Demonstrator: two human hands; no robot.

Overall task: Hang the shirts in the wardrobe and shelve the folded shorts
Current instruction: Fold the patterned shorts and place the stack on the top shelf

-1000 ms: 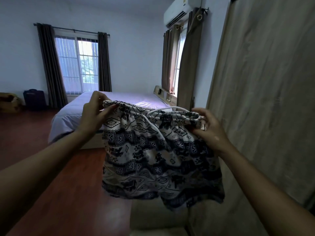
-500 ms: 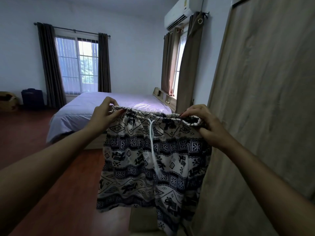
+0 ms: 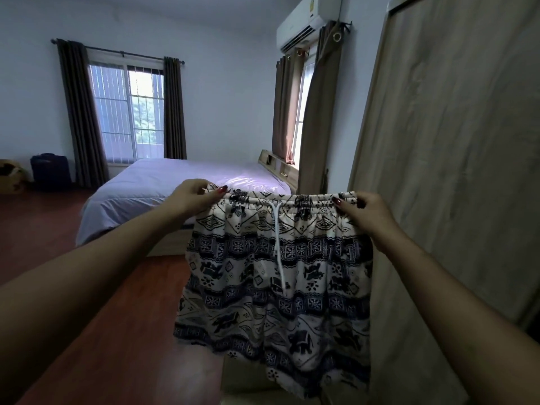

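The shorts (image 3: 274, 287) now hang flat and fully spread in the air in front of the person, whereas half a second ago they drooped slantwise with the waistband slack. The two hands have drawn apart, so the elastic waistband (image 3: 295, 200) runs nearly level and taut between them. The left hand (image 3: 193, 197) pinches the waistband's left corner between thumb and curled fingers, and the right hand (image 3: 365, 213) pinches the right corner the same way. The shorts are cream with dark navy bands of diamonds, squares and animal figures. A white drawstring (image 3: 279, 258) falls straight down the middle from the waist, and the hem is ragged at the bottom edge. Just beside the shorts on the right stands the pale wood-grain wardrobe door (image 3: 453, 171). Below and to the left lies the reddish wooden floor (image 3: 117, 317). Farther back is a bed (image 3: 175, 182) with a white cover, and beyond it a curtained window (image 3: 128, 112).
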